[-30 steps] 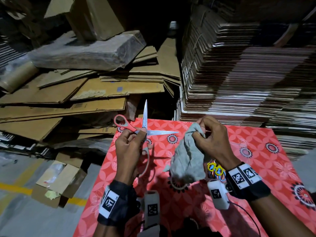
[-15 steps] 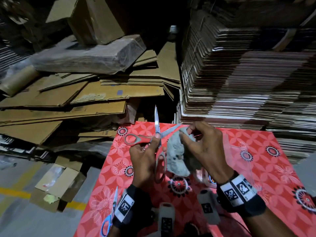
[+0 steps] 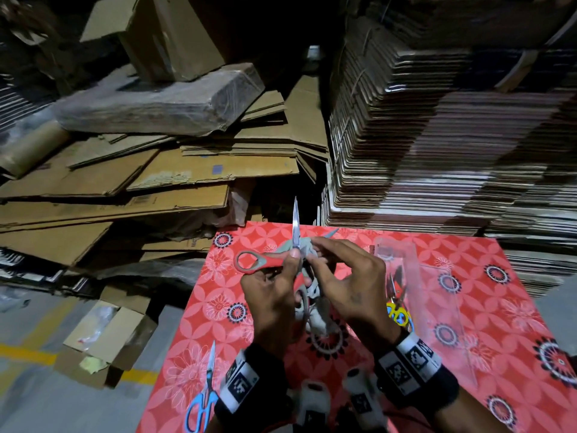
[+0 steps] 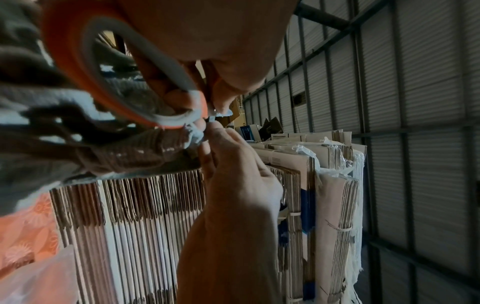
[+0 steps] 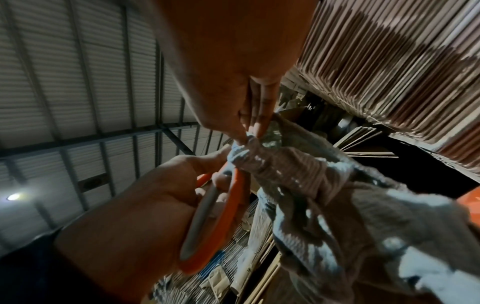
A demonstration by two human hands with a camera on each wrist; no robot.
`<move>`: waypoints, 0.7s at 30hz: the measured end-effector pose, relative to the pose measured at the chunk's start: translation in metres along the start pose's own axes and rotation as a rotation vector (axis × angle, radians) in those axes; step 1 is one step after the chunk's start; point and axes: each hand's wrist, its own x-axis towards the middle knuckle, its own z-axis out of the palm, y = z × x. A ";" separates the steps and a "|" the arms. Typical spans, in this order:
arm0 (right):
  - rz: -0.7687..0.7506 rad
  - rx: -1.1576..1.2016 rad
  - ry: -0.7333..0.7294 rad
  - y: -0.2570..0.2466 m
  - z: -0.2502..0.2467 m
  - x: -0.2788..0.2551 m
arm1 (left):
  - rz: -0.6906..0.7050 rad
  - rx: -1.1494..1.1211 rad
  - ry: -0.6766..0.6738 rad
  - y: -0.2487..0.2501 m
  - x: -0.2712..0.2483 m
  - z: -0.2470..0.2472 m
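Note:
Red-and-grey scissors (image 3: pixel 268 260) are gripped by my left hand (image 3: pixel 281 276) above the table. The blades stand apart, one pointing straight up. A crumpled grey cloth (image 3: pixel 318 310) hangs between my hands. My right hand (image 3: pixel 315 254) pinches its top against the blades near the pivot. In the left wrist view the scissors handle (image 4: pixel 64 61) lies against my palm, with the cloth (image 4: pixel 39 115) behind it. The right hand (image 4: pixel 233 164) pinches the cloth's tip. In the right wrist view my right hand (image 5: pixel 249 123) holds the cloth (image 5: pixel 337 195) beside the scissors handle (image 5: pixel 215 226).
The red floral table cover (image 3: pixel 468 307) carries blue scissors (image 3: pixel 203 398) at the near left and a clear plastic case (image 3: pixel 415 276) with colourful scissors (image 3: pixel 396 310) at the right. Tall stacks of flattened cardboard (image 3: pixel 437 135) rise behind, loose cardboard sheets (image 3: pixel 125 182) to the left.
My hands have come together. The right hand brought the cloth up to the scissors blades, and the blades, spread wide a second ago, now stand closer together.

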 end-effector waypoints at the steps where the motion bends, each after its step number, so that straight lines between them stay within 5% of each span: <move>1: 0.003 -0.012 0.007 -0.001 -0.001 0.001 | 0.011 0.008 -0.002 0.001 -0.001 0.000; 9: 0.055 -0.016 0.046 0.001 -0.006 0.011 | 0.100 0.043 -0.035 0.009 -0.007 0.008; 13: 0.030 0.031 -0.056 -0.012 -0.003 0.000 | 0.040 0.032 -0.030 0.009 -0.007 0.007; 18: 0.175 -0.010 0.088 0.017 -0.016 0.023 | 0.043 0.051 -0.027 0.010 -0.013 0.004; 21: 0.154 0.039 0.010 0.001 -0.010 0.010 | 0.040 0.025 -0.031 0.014 -0.014 0.007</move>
